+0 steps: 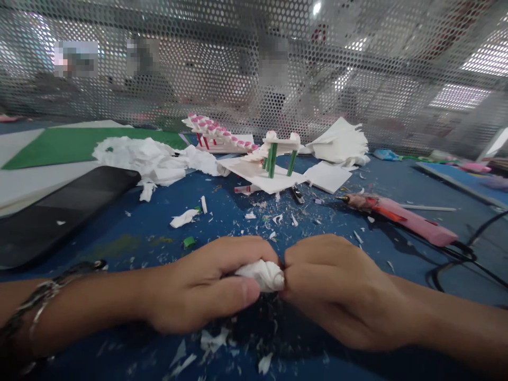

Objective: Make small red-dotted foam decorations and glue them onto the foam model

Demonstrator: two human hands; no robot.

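Note:
My left hand (210,283) is closed around a wad of twisted white tissue (264,275), with the thumb pressed along its near side. Right up against the tissue's end is my right hand (337,288), its fingers curled into a fist. What lies inside that fist is hidden. Both hands are low over the blue tabletop (151,217), among scraps of white paper. Beyond them stands a small white model (273,164) on green posts, with steps and a white base. Behind it, a sloped piece with pink dots (222,132) rests on red posts.
On the right lies a pink glue gun (416,219) with a black cable. A black phone (67,211) is at left, near crumpled tissue (138,159) and a green sheet (67,143). More white tissue (339,140) sits at the back, before a perforated metal screen (222,58).

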